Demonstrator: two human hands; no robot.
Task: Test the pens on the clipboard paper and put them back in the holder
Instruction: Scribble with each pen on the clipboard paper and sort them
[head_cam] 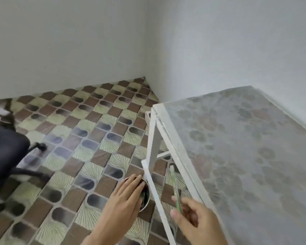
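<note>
The left hand [125, 197] lies flat, fingers straight, across the mouth of the metal holder [146, 192], which is off the worktop [237, 138], just beside its left edge and above the floor. The right hand [193, 218] pinches a green pen [175, 184], tip up, over that same edge. No clipboard is in view, so I cannot tell whether this pen has been tested. It is not yet back in the holder.

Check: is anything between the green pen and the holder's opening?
Yes: the left hand lies flat across the holder, covering most of its mouth. The right hand holds the green pen off to its right.
</note>
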